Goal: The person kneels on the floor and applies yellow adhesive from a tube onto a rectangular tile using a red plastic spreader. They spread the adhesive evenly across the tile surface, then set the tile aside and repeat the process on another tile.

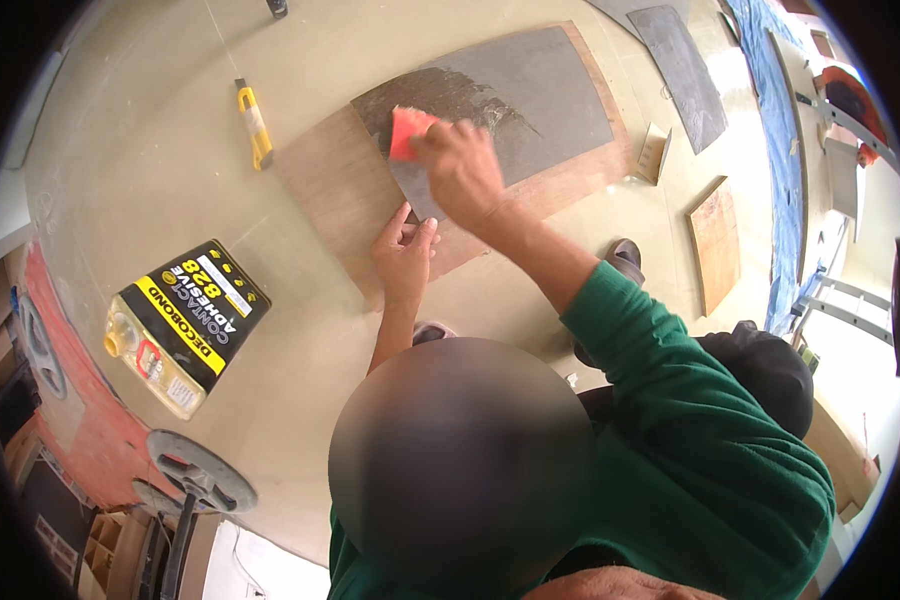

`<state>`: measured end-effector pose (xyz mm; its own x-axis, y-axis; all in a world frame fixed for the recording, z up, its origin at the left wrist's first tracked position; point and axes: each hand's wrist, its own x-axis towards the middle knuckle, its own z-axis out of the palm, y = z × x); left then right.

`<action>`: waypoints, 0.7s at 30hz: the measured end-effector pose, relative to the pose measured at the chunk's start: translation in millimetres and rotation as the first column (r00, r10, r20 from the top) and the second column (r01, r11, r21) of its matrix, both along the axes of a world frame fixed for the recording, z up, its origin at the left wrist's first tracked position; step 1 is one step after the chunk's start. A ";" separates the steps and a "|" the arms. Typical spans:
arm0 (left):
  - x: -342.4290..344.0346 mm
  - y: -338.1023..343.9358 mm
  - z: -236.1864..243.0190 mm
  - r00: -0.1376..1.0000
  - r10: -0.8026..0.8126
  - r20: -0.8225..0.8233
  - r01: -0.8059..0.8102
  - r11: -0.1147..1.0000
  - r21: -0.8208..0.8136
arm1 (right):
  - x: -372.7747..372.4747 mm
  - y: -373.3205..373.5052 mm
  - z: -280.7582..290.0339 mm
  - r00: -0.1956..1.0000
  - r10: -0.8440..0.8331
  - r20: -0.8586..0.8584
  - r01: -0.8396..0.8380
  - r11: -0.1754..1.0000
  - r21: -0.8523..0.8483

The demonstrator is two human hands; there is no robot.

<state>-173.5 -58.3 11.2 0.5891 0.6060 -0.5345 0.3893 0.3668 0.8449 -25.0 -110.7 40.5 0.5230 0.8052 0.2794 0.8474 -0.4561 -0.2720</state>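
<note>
A grey laminate sheet (560,90) lies on a larger brown wooden board (330,180) on the floor. A dark, wet-looking patch of adhesive (425,92) covers its far left part. My right hand (460,170), slightly blurred, grips a red-orange spreader (408,132) whose flat edge rests at the patch. Nearer to me, my left hand (405,250) pinches the sheet's near left corner between thumb and fingers. Left of the board stands a black and yellow adhesive can (195,320) with a yellowish spout. Beyond the can lies a yellow utility knife (254,125).
At the far right are another grey sheet (680,75), a small pale angled piece (653,153) and a wooden offcut (716,245). Blue plastic sheeting (770,130) runs along the right side beside a ladder (850,300). Black wheels (200,470) stand at the lower left.
</note>
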 end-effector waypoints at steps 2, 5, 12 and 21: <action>-5.3 3.3 -18.3 0.998 -0.041 0.050 0.040 0.999 0.014 | -14.8 -3.8 -2.9 0.978 0.207 0.024 -0.203 0.970 -0.131; -8.1 0.6 -11.0 0.997 0.069 0.018 -0.069 0.997 -0.030 | -25.9 -11.9 30.0 0.942 0.137 -0.307 -0.191 0.969 -0.154; -4.3 -2.1 -5.8 0.998 0.063 0.006 -0.063 0.998 -0.020 | 55.4 -51.0 20.3 0.873 -0.484 -0.051 0.478 0.872 -0.104; -5.2 -1.2 -6.8 0.999 0.052 0.003 -0.052 0.998 0.025 | -6.9 35.5 3.7 0.974 -0.166 -0.157 0.167 0.986 -0.005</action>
